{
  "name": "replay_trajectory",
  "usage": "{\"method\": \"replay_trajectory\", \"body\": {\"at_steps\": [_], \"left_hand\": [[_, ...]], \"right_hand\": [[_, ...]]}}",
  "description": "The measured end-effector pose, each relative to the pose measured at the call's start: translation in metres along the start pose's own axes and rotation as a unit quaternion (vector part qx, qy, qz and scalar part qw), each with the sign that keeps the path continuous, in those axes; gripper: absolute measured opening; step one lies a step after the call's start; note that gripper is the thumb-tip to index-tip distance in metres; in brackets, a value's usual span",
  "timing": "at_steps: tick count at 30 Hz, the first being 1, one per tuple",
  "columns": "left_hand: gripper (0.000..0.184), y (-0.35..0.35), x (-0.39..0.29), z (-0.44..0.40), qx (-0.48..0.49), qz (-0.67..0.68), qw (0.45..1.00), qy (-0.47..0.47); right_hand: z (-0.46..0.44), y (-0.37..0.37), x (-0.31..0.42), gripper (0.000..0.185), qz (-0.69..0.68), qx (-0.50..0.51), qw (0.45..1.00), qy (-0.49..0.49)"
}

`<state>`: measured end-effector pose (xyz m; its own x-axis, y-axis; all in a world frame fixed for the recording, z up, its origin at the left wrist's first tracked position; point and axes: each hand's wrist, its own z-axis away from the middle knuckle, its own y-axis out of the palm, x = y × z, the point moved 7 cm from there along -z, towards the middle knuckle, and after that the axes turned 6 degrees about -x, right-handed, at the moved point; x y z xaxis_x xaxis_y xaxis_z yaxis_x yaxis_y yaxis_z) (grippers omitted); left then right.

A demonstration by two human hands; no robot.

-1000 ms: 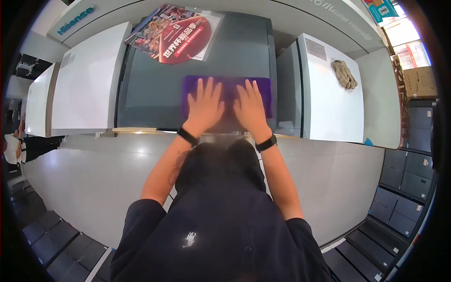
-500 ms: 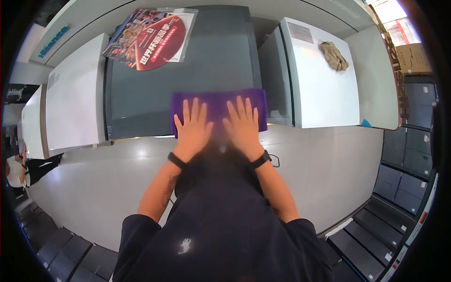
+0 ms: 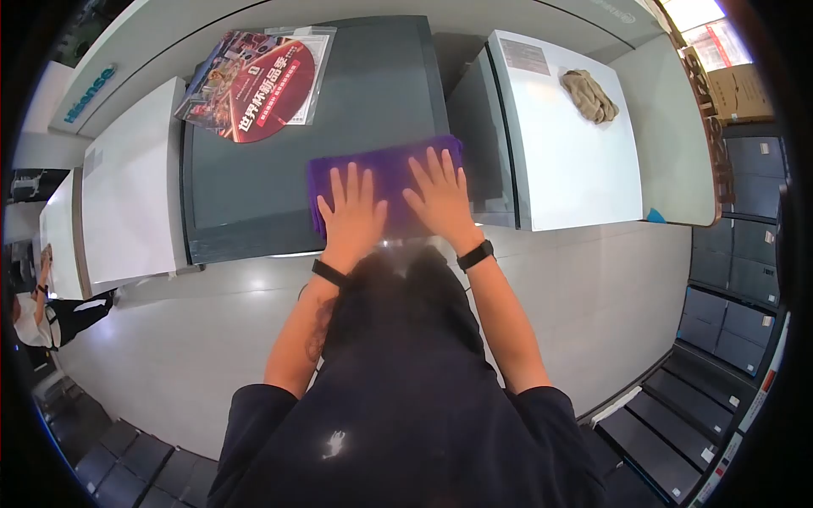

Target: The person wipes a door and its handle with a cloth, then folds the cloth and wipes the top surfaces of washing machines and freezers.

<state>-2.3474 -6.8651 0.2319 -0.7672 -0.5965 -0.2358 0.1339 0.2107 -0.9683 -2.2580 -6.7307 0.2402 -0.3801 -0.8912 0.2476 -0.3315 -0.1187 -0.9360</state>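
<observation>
A folded purple cloth (image 3: 394, 173) lies on the front right part of a dark grey appliance top (image 3: 254, 186). My left hand (image 3: 350, 212) rests flat on the cloth's left part, fingers spread. My right hand (image 3: 442, 199) lies flat on its right part, fingers also spread. Neither hand grips anything. A black band circles each wrist. Behind the cloth, at the back left of the dark top, lie a red printed leaflet (image 3: 254, 85) and a clear sleeve with a white sheet (image 3: 320, 68).
White appliances stand to the left (image 3: 135, 195) and right (image 3: 576, 161). A crumpled brown cloth (image 3: 589, 96) lies on the right one. Dark boxes (image 3: 749, 254) line the far right. Another person (image 3: 38, 322) is at the far left edge. A cardboard box (image 3: 739, 91) sits back right.
The view has turned and shifted, so the appliances appear further left. Both hands stay flat on the purple cloth, which now looks tilted, its right end further back on the dark top.
</observation>
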Motion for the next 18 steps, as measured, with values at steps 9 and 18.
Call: {"method": "replay_trajectory", "body": {"at_steps": [9, 18], "left_hand": [[0.067, -0.003, -0.009, 0.031, 0.059, 0.016, 0.998, 0.000], [0.073, 0.005, -0.009, -0.033, 0.145, 0.012, 0.989, 0.015]], "right_hand": [[0.046, -0.005, 0.005, 0.063, -0.041, 0.088, 0.995, 0.023], [-0.006, 0.002, -0.022, 0.066, -0.061, 0.141, 0.988, -0.005]]}}
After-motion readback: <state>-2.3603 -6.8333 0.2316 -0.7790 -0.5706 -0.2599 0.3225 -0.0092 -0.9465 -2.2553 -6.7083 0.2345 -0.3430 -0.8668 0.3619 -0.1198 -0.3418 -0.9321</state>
